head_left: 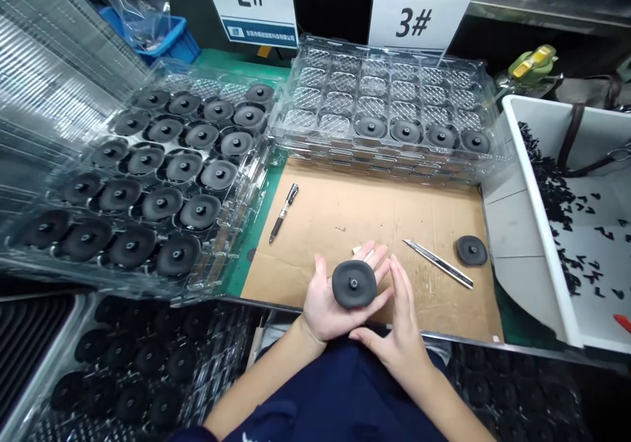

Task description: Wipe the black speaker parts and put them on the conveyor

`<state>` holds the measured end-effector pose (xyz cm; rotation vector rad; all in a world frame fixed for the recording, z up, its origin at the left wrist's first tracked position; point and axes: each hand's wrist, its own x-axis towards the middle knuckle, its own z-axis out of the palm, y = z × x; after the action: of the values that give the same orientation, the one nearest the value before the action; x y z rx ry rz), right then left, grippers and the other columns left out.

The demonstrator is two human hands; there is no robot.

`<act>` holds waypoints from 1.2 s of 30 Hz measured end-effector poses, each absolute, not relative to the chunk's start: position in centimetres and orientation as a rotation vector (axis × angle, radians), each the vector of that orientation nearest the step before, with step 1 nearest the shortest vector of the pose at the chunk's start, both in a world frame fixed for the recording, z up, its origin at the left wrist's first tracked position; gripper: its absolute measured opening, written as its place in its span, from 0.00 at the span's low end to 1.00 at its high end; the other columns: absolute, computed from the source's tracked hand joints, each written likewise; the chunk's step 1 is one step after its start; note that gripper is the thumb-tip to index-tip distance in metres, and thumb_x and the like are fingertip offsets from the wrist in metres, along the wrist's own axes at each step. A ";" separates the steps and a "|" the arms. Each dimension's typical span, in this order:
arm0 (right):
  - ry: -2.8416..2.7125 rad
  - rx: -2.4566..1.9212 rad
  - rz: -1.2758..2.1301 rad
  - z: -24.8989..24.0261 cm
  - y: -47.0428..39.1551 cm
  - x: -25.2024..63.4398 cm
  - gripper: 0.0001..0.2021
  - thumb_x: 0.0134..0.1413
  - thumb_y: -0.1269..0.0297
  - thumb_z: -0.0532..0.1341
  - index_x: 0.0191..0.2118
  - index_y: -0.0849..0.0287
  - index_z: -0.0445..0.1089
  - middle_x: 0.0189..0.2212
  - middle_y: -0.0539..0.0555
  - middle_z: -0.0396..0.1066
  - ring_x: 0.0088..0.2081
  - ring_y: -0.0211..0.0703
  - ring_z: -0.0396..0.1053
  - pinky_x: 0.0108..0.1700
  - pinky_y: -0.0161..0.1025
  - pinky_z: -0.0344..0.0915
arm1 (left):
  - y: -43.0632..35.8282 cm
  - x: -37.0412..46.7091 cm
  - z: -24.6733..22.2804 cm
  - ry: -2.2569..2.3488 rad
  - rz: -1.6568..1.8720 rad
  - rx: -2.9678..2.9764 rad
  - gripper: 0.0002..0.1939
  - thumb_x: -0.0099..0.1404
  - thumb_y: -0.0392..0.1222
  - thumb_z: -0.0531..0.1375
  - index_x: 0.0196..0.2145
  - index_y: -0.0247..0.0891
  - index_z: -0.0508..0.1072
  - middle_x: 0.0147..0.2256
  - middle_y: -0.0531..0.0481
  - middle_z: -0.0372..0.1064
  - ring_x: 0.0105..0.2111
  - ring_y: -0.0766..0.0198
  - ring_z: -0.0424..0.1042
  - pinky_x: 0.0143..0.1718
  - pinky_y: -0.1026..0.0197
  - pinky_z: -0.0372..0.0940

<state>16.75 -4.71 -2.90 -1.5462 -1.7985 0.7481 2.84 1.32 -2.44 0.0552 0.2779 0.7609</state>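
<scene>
Disc [353,284] sat loose on the left hand [319,305], palm up, above the cardboard [345,198].
Head view: main risk looked like a drop, since nothing was pinching the thing, so a tilt or a bump from the right hand [403,320] could've slid it off. The knife [438,264] lay nearby too, so a careless reach across could've meant a nick. Left fingers were loosely spread and fairly straight under the disc. Right fingers were close together, thumb well apart, gap empty; they were just beside the disc, and I couldn't tell if they brushed the left fingers.
</scene>
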 end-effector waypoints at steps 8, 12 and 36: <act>-1.838 -1.570 0.751 -3.4 -4.3 16.8 0.48 0.50 0.49 0.61 0.66 0.58 0.30 0.66 0.62 0.35 0.65 0.58 0.40 0.61 0.60 0.50 | 0.8 3.2 -3.0 0.279 0.810 0.016 0.43 0.57 0.72 0.31 0.59 0.49 0.58 0.66 0.58 0.35 0.66 0.59 0.35 0.62 0.49 0.45; -1.834 -1.552 0.748 -3.4 -3.5 16.1 0.47 0.51 0.49 0.60 0.66 0.58 0.31 0.66 0.62 0.34 0.65 0.59 0.38 0.61 0.61 0.50 | 0.9 3.0 -2.7 0.308 0.843 0.006 0.42 0.58 0.71 0.30 0.59 0.48 0.57 0.67 0.58 0.34 0.66 0.58 0.33 0.60 0.47 0.48; -1.677 -1.560 0.805 -3.4 -2.4 14.9 0.35 0.48 0.54 0.64 0.60 0.57 0.51 0.63 0.62 0.43 0.64 0.55 0.44 0.62 0.58 0.49 | 0.8 3.8 -2.0 0.326 0.981 -0.128 0.24 0.70 0.46 0.40 0.61 0.48 0.54 0.65 0.59 0.42 0.65 0.61 0.38 0.62 0.52 0.45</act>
<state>14.89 -2.36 -3.37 -1.5597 -1.6769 0.8048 3.75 0.81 -2.01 -0.1282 0.3264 0.9811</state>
